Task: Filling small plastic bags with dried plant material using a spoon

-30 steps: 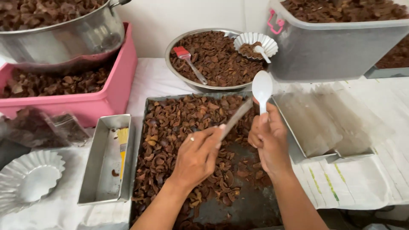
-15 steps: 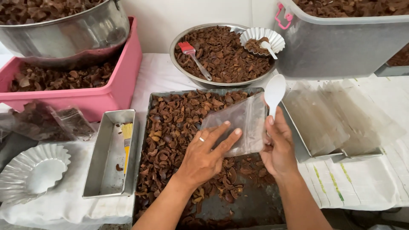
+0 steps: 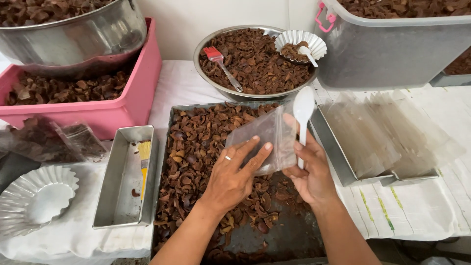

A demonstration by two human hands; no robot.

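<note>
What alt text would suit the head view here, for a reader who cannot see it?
Two hands hold a small clear plastic bag over a metal tray of brown dried pieces; the left hand presses its front, and the right hand grips its edge along with a white plastic spoon. Behind sit a round metal bowl and a pink tub of similar pieces.

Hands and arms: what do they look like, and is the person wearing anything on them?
Both forearms are bare, with no sleeves, gloves or watch in view. The left hand wears one thin silver-coloured ring on a finger. The right hand shows no ring or other jewellery.
</note>
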